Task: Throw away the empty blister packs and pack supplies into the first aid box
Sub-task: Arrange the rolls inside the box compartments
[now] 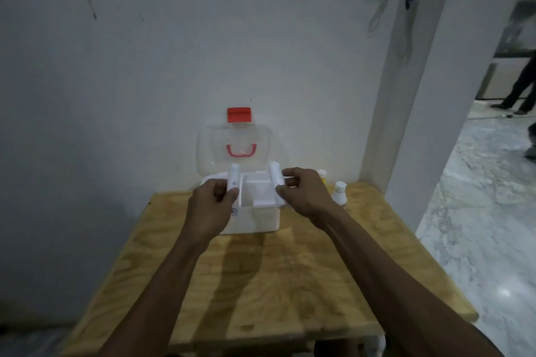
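Both my hands are over the open first aid box (249, 211), which sits at 12 o'clock on the wooden table (261, 284), against the wall. My left hand (210, 206) is clamped around a white roll (233, 180), held upright at the box's left edge. My right hand (304, 197) grips a second white roll (275, 180) at the right edge. The clear lid (235, 148) stands up with its red latch (238, 115) on top. Two small bottles (339, 193) stand at 1 o'clock, just beside the box.
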`<state>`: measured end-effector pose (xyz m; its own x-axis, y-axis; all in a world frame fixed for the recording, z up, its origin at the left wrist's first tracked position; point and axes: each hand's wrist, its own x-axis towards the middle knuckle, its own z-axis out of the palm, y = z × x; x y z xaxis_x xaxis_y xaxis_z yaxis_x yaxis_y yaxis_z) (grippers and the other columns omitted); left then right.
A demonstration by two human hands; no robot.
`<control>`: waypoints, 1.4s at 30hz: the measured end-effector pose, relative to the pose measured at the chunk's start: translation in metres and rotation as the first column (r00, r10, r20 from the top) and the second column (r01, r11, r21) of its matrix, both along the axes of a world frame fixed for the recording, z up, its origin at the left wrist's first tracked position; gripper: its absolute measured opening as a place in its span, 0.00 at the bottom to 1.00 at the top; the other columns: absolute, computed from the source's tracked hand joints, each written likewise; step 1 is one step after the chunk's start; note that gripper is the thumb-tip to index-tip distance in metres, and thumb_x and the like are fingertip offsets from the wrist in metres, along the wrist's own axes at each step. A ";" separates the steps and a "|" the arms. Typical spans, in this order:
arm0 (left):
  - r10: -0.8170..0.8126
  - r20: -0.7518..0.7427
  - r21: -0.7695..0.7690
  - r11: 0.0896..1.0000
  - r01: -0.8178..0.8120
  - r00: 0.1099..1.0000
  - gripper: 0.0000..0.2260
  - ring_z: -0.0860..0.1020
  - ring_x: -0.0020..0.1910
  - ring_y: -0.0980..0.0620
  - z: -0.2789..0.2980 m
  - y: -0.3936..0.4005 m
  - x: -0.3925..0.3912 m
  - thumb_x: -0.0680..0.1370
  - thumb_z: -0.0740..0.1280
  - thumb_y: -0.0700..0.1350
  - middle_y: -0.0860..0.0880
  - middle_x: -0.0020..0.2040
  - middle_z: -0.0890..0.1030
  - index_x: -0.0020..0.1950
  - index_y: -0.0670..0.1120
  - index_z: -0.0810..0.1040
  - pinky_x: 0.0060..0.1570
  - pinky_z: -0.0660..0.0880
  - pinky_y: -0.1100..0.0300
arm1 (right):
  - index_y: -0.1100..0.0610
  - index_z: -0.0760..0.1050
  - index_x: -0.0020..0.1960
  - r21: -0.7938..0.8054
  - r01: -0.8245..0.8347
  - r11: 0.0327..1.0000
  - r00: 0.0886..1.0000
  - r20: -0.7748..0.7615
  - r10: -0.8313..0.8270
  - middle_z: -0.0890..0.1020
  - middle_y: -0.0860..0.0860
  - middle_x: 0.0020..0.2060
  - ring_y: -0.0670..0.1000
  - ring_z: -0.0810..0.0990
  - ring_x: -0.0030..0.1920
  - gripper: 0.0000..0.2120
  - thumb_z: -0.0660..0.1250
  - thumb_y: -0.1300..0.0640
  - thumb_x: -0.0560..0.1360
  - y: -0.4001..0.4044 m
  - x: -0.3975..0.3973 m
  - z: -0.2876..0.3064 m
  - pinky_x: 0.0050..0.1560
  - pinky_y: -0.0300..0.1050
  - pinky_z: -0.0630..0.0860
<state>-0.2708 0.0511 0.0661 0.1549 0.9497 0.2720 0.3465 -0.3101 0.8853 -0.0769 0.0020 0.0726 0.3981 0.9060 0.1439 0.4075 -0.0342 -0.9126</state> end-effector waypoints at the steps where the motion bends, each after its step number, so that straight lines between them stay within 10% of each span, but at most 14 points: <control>1: -0.004 0.040 -0.034 0.999 0.005 0.999 0.13 0.81 0.47 0.48 0.003 0.005 0.002 0.77 0.69 0.44 0.46 0.50 0.83 0.61 0.46 0.78 0.45 0.78 0.53 | 0.56 0.70 0.70 -0.005 -0.022 1.000 0.999 -0.037 0.022 0.83 0.55 0.54 0.54 0.82 0.52 0.27 0.70 0.58 0.72 0.007 -0.003 0.003 0.50 0.53 0.83; 7: -0.122 0.066 -0.067 0.990 0.126 0.990 0.29 0.79 0.50 0.52 0.017 0.036 0.020 0.79 0.66 0.42 0.47 0.56 0.76 0.74 0.59 0.58 0.47 0.81 0.50 | 0.40 0.55 0.74 0.058 -0.104 0.993 0.994 -0.025 0.106 0.75 0.46 0.49 0.49 0.80 0.48 0.39 0.69 0.64 0.73 0.036 -0.010 0.016 0.47 0.47 0.83; 16: -0.172 -0.274 0.136 0.967 0.215 0.946 0.19 0.79 0.49 0.51 0.010 0.062 0.039 0.78 0.67 0.41 0.47 0.61 0.77 0.67 0.50 0.67 0.44 0.79 0.60 | 0.48 0.64 0.68 0.104 -0.086 0.991 0.958 0.283 0.053 0.79 0.51 0.45 0.44 0.79 0.37 0.26 0.67 0.62 0.75 0.050 0.001 0.004 0.35 0.31 0.76; 26: -0.129 -0.548 0.173 0.949 0.264 0.826 0.15 0.80 0.52 0.49 -0.012 0.067 0.037 0.75 0.71 0.45 0.47 0.54 0.83 0.61 0.49 0.77 0.48 0.73 0.58 | 0.54 0.71 0.55 -0.039 -0.131 0.991 0.884 0.449 0.134 0.83 0.57 0.44 0.55 0.81 0.43 0.15 0.72 0.61 0.72 0.063 0.000 -0.024 0.46 0.55 0.82; 42: -0.082 -0.808 0.152 0.928 0.340 0.583 0.16 0.75 0.61 0.45 -0.021 0.082 0.034 0.78 0.65 0.51 0.46 0.60 0.81 0.66 0.53 0.77 0.60 0.67 0.47 | 0.60 0.80 0.57 -0.295 -0.187 0.937 0.768 0.551 0.326 0.82 0.57 0.56 0.56 0.80 0.52 0.17 0.74 0.62 0.70 0.081 -0.001 -0.015 0.56 0.49 0.79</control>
<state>-0.2365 0.1335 0.0448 0.6142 0.7697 0.1740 0.7494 -0.6380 0.1769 -0.0782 0.0828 0.0575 0.0486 0.9967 0.0648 0.8785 -0.0117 -0.4776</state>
